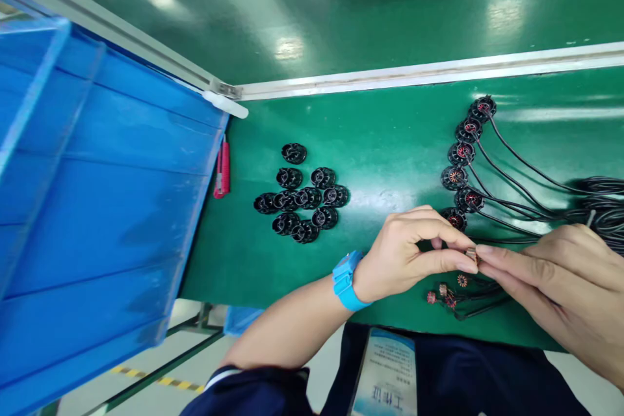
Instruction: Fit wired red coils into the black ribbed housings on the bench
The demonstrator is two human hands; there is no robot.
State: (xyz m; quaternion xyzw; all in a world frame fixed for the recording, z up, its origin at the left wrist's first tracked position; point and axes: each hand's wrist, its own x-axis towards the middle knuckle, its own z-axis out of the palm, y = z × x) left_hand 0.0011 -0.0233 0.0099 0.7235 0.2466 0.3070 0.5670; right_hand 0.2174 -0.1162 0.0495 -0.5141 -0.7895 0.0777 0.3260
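Between the thumb and forefinger of my left hand [402, 250] is a small copper-wound coil [471, 255]. The fingertips of my right hand [560, 283] pinch the same coil from the other side, so both hands meet at it. My fingers cover most of the part. Just below lie several loose copper coils [461, 281] with black leads. Beyond my fingers, a curved row of black round housings [454, 177] holds copper and red windings, each with a black cable. A blue strap [348, 281] is around my left wrist.
Several black housings without visible windings [308, 197] stand grouped on the green tabletop [390, 136]. Coiled black cables [602, 208] lie at the right. A large blue bin [102, 195] stands at the left, beside a red utility knife [223, 169]. A white rail [390, 75] crosses behind.
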